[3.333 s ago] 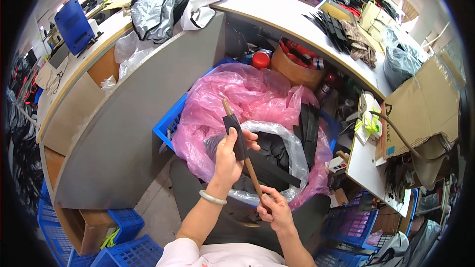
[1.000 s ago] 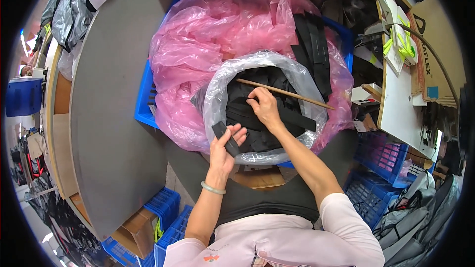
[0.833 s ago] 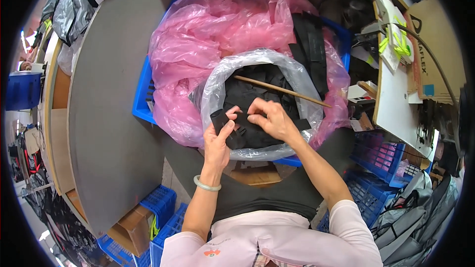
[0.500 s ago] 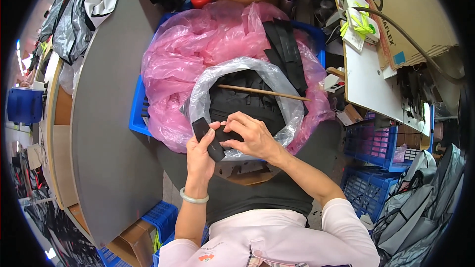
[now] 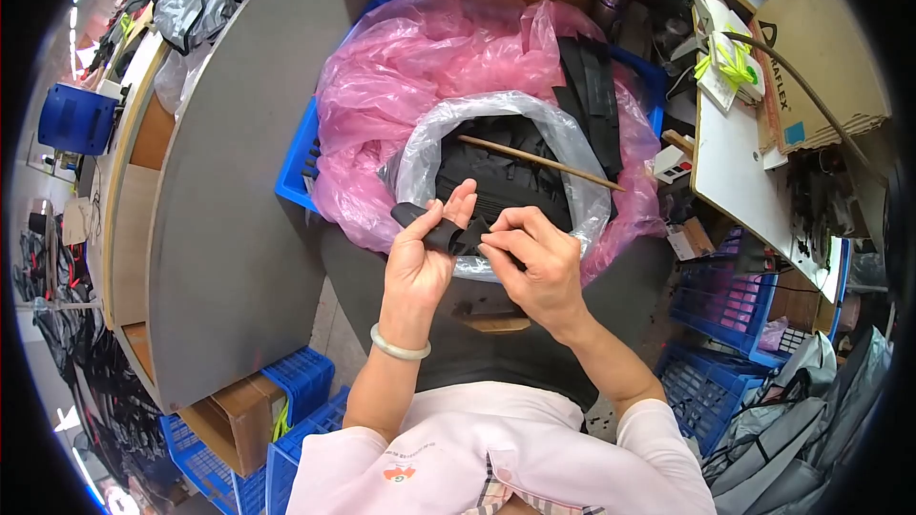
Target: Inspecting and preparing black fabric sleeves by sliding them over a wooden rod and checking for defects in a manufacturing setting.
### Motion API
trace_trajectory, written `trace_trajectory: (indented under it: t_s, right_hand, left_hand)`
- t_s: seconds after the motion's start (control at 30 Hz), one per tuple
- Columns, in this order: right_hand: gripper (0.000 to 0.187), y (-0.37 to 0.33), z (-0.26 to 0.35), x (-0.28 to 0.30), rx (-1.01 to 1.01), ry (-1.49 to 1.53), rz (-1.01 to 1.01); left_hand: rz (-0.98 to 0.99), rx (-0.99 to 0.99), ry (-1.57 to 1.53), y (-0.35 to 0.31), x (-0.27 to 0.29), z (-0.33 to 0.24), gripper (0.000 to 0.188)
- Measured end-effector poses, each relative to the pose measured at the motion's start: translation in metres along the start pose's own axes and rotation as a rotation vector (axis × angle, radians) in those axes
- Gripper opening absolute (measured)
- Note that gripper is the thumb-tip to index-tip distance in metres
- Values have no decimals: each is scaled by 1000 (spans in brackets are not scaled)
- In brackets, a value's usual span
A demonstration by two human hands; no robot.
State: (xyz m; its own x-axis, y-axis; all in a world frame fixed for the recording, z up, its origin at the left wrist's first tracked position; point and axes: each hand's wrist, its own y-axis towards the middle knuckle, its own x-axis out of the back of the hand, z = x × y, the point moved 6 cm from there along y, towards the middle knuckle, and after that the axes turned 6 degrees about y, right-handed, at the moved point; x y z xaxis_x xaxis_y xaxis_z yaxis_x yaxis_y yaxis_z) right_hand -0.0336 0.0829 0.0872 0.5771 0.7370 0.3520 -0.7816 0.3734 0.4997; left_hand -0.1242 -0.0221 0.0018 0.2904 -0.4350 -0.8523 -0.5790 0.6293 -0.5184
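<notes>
A dark, flexible black strip (image 5: 440, 237) is stretched between my hands, just over the near rim of a clear plastic bag (image 5: 417, 154). My left hand (image 5: 416, 267), palm up, grips one end under its thumb, with the other fingers extended. Thumb and fingertips of my right hand (image 5: 546, 272) pinch the strip's other end, where it bends into a fold. Inside the bag lie several flat black pieces (image 5: 496, 193). A thin wooden stick (image 5: 544, 161) rests across the bag's opening. More long black strips (image 5: 593, 86) lie on the pink plastic sheeting (image 5: 382, 76) at the right.
Under the plastic stands a blue crate (image 5: 298, 160). A curved grey panel (image 5: 234, 191) rises on my left. To the right are a white tabletop (image 5: 735, 167), a cardboard box (image 5: 821, 57) and stacked blue crates (image 5: 711, 310). Grey fabric (image 5: 811, 439) hangs at the lower right.
The black piece, earlier flat and upright in my left hand, is now bent and drawn out between both hands. My left palm has turned upward, and the right hand now pinches its end.
</notes>
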Motion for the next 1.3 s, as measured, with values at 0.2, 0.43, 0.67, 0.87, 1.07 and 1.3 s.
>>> trace_trajectory:
  t_s: [0.2, 0.43, 0.67, 0.87, 1.07, 1.3]
  right_hand:
    - [12, -3, 12, -11, 111, -124, 20]
    - [19, -6, -17, -32, -161, 220, 102]
    - [40, -24, -19, -51, -287, 84, 378]
    - [26, -16, -44, -79, -332, -112, 608]
    - [35, -20, -32, -53, -260, -158, 438]
    - [47, -15, -16, -51, -139, -126, 340]
  left_hand:
    - [-43, -228, 152, 1, 5, -6, 13]
    - [49, -397, 391, -7, -16, 1, 17]
    - [69, -363, 495, -4, -18, -4, 19]
    - [5, -234, 422, 18, 3, -11, 20]
    - [116, -178, 550, 17, -7, 4, 18]
    - [62, -235, 320, 19, -7, -19, 16]
